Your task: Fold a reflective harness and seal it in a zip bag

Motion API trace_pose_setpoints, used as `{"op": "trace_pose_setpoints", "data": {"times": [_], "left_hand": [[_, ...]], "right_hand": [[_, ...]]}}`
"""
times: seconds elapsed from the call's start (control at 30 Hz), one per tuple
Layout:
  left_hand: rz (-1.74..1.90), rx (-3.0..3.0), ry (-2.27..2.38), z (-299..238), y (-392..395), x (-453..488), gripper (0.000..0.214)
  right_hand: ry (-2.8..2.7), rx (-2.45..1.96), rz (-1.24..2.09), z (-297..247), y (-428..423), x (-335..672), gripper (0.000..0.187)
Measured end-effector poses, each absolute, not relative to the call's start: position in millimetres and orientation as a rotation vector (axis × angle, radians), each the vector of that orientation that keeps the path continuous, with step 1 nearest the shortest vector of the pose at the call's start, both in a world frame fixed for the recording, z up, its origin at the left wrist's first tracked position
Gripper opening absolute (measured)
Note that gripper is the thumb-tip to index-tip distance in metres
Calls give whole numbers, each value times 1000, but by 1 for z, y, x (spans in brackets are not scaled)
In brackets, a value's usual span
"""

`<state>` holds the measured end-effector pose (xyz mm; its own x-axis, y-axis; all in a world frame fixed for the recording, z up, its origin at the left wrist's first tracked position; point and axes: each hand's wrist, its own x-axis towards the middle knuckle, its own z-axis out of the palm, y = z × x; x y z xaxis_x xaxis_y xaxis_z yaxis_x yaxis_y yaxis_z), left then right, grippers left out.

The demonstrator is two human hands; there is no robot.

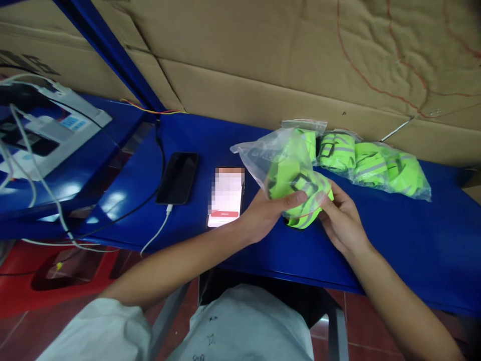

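My left hand (266, 213) and right hand (345, 223) meet just right of centre, above a glossy blue tabletop (402, 245), around one clear plastic bag (255, 153). Inside it is a bright yellow-green strap (287, 173) with grey stripes, bundled up, with a dark buckle (304, 183) visible through the plastic. The bag's loose, cloudy end points to the far left; at its near right edge, by a thin red line, part of the strap shows beyond the plastic.

My left thumb lies across the front of the bag, pressing it against fingers hidden behind. My right thumb and fingers are closed on the bag's right edge; I cannot tell how the covered fingertips sit.

Beyond my hands, to the far right, a row of bagged straps (370, 163) in the same bright colour lies along the back of the tabletop. Just left of my left wrist is a phone with a lit screen (227, 193), partly pixelated. Further left lies a dark-screened phone (178, 178), with a white cable (160, 233) plugged into its near end. At the far left sits a white power strip (95, 118) tangled with cords. A red stool (18, 281) is below, near left. Brown cardboard (255, 90) forms the backdrop.
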<state>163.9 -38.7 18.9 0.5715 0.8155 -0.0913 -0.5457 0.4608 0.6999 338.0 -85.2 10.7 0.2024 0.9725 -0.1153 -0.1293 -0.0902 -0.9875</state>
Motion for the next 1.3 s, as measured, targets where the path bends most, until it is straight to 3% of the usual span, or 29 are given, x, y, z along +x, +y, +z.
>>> {"op": "trace_pose_setpoints", "data": {"times": [0.13, 0.3, 0.47, 0.87, 1.1, 1.23, 1.3], "left_hand": [[942, 652, 464, 26, -33, 161, 61], [1024, 736, 517, 28, -26, 155, 42], [1037, 827, 545, 23, -30, 160, 44], [856, 698, 611, 5, -53, 180, 54], [872, 683, 495, 21, -43, 168, 53], [994, 631, 486, 26, -34, 163, 53], [990, 594, 498, 23, -31, 163, 56]], "right_hand": [[-885, -1224, 1247, 5, -88, 333, 58], [-1041, -1246, 1567, -6, -93, 326, 39], [-1065, -1255, 1371, -6, -96, 326, 29], [-1252, -1518, 990, 6, -95, 307, 59], [-1339, -1448, 1012, 10, -100, 319, 44], [-1379, -1429, 501, 4, -101, 328, 27], [-1465, -1377, 165, 0, -100, 332, 47]]}}
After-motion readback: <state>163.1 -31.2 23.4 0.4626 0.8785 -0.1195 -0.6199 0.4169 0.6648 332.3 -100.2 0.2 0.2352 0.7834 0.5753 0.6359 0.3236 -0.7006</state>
